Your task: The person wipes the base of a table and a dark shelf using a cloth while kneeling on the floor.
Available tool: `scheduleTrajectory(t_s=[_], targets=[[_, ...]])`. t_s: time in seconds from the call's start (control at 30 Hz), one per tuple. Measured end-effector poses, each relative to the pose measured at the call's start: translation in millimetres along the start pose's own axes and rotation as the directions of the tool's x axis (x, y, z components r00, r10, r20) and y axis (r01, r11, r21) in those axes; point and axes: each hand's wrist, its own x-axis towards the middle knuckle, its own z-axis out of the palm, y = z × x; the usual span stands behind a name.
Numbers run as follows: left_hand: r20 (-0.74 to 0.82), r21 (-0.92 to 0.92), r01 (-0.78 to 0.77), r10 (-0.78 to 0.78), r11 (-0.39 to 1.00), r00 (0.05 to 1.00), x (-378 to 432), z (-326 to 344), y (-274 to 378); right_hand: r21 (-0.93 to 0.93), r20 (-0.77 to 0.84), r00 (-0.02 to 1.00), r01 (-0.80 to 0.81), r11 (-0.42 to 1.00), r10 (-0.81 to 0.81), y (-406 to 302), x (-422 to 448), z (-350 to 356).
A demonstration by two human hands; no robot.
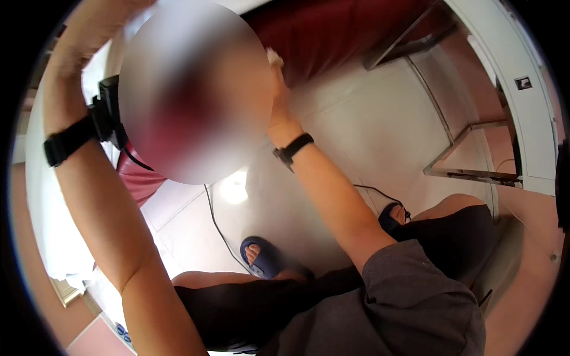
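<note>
A large blurred oval covers the upper left middle of the view and hides what lies between my hands. My left hand (100, 26) is raised at the top left, smeared and partly cut off, with a black strap and a black device (109, 111) at the wrist. On the oval's right edge is my right hand (281, 104), its fingers partly covered, wearing a black wristband (296, 147). Something small and whitish (274, 58) shows above it. Whether either hand grips anything is hidden. Dark red material (329, 40) spreads behind, and more red material (140, 178) shows lower left.
Metal frame legs (472, 174) stand on the pale tiled floor (347, 120) at the right, beside a white panel (530, 107). A thin black cable (213, 218) runs down to near my slippered foot (260, 256). My other slipper (392, 216) is further right. White material (49, 196) hangs at the left.
</note>
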Motion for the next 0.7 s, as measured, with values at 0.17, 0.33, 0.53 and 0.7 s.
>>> scheduleTrajectory(t_s=[0.17, 0.33, 0.53, 0.7], targets=[[0.046, 0.080, -0.008, 0.004, 0.997, 0.999, -10.9, -13.1, 17.9, -0.078, 0.093, 0.931, -0.346, 0.935, 0.353, 60.2, -54.6, -54.7], [-0.004, -0.027, -0.132, 0.132, 0.991, 0.991, -12.1, -16.5, 19.7, -0.034, -0.289, 0.944, -0.174, 0.984, 0.157, 53.3, 53.5, -111.5], [-0.054, 0.119, 0.007, -0.001, 0.993, 0.999, -10.6, -21.9, 23.2, -0.054, -0.365, 0.929, -0.083, 0.995, 0.057, 39.3, 74.7, -63.0], [-0.019, 0.092, -0.020, 0.021, 0.996, 1.000, -19.0, -14.9, 26.5, -0.059, -0.154, 0.977, -0.159, 0.986, 0.148, 53.8, 1.0, -37.5]])
